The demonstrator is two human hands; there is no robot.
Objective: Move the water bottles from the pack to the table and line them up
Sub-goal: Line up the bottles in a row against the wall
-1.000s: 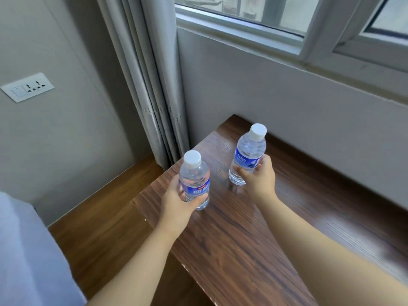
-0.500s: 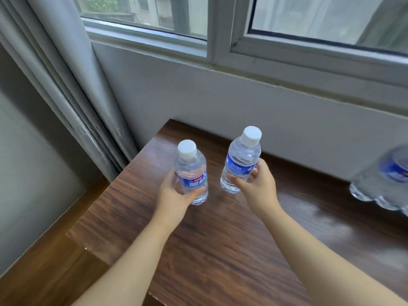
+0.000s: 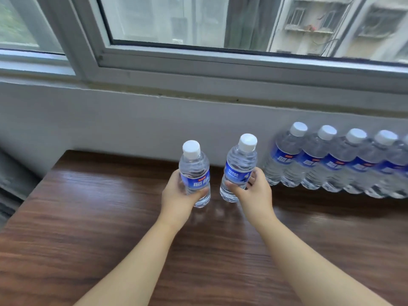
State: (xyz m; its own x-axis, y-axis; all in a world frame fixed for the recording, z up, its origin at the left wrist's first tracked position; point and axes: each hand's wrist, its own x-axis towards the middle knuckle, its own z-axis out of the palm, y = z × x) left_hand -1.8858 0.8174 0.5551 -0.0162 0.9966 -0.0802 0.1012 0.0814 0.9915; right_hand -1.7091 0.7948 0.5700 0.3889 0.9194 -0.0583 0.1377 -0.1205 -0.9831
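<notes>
My left hand (image 3: 177, 198) grips a clear water bottle (image 3: 194, 171) with a white cap and blue label, held upright just above the dark wooden table (image 3: 92, 217). My right hand (image 3: 254, 193) holds a second bottle (image 3: 239, 166) of the same kind, tilted slightly right. The two bottles are side by side, a small gap apart. To their right a row of several matching bottles (image 3: 335, 162) stands along the wall, running out of view at the right edge. The pack itself is not in view.
A white wall (image 3: 110, 124) and a window sill (image 3: 198, 85) rise directly behind the table. The table's left edge (image 3: 33, 195) drops off toward a curtain at far left.
The view has swung to the right and both hands have carried their bottles right along the table. The row of bottles by the wall has come into sight.
</notes>
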